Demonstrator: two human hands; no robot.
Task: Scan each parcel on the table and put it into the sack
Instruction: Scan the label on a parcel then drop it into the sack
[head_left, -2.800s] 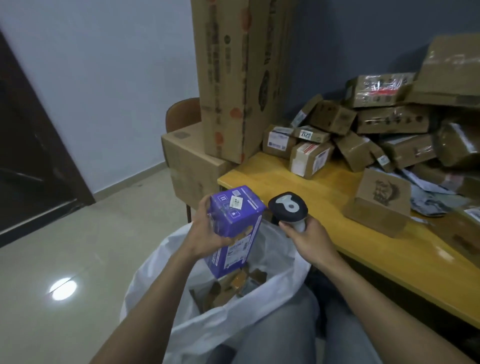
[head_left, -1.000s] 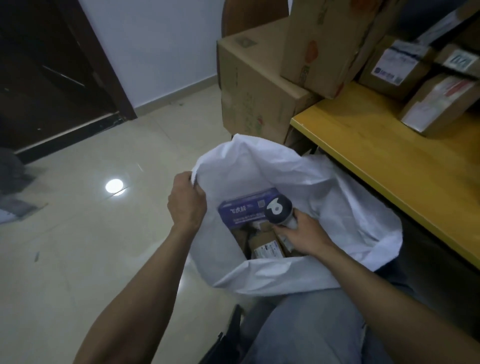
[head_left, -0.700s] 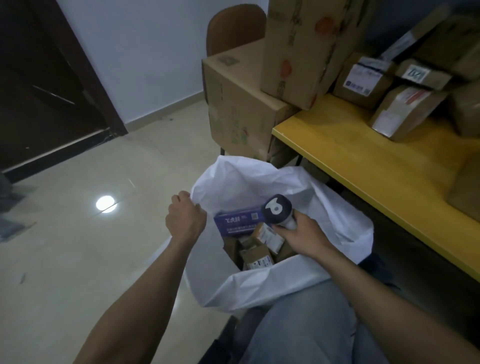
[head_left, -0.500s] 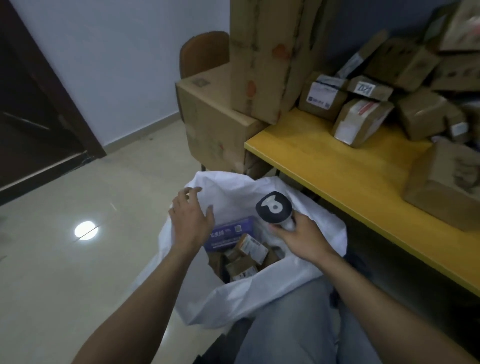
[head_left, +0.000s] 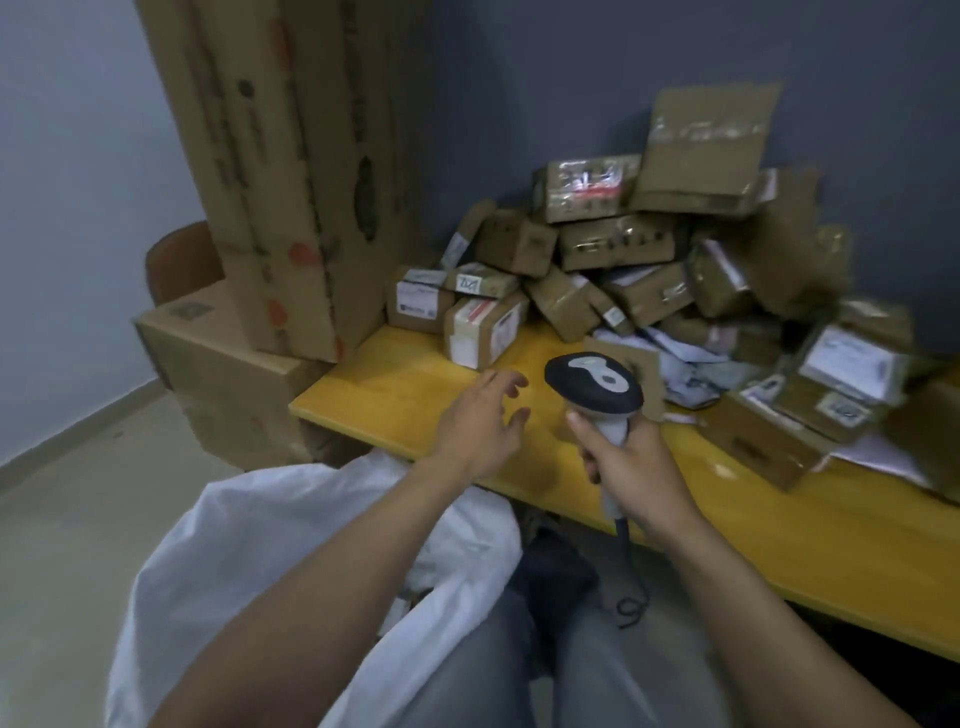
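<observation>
My right hand (head_left: 631, 467) grips the handle of a black and grey barcode scanner (head_left: 592, 387), held upright over the yellow table (head_left: 395, 384). My left hand (head_left: 480, 418) is empty, fingers spread, stretched over the table's near edge toward a taped brown parcel with a white label (head_left: 485, 327). Several more brown parcels (head_left: 623, 244) lie heaped at the back of the table. The white sack (head_left: 249, 540) stands on the floor under my left forearm; its contents are hidden.
A tall cardboard box (head_left: 291, 156) leans at the table's left end on a large carton (head_left: 218, 369), with a chair back (head_left: 179, 260) behind. Labelled parcels (head_left: 831, 384) and loose papers (head_left: 691, 364) lie at the right. The scanner cable (head_left: 631, 582) hangs by my knees.
My left hand let go of the sack's rim and rose out over the table. The scanner hand lifted from the sack to above the table. The view swung up from the sack to the parcels.
</observation>
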